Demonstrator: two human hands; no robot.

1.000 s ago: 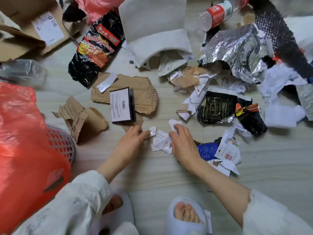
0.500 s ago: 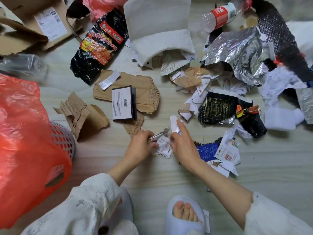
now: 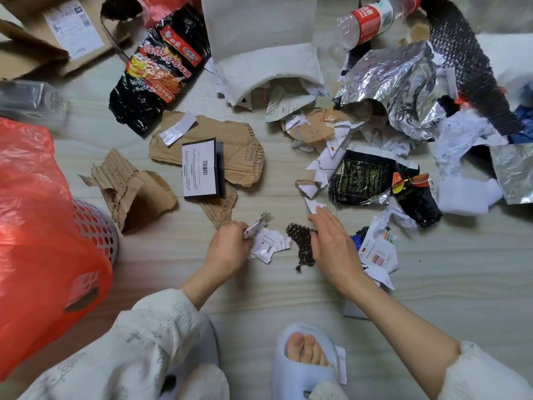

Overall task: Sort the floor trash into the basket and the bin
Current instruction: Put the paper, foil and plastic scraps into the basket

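Overhead, red-labelled bottle (image 3: 372, 20), barcoded box (image 3: 202, 168)

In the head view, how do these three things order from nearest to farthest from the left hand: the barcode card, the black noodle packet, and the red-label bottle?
From the left hand:
1. Barcode card, just beyond the hand, lying on torn brown cardboard.
2. Black noodle packet, farther off, up and to the left.
3. Red-label bottle, farthest, at the far right top edge.

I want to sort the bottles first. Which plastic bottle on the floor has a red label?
The bottle at the top right, lying beside the silver foil. The other bottle, at the left edge, is clear with no red label.
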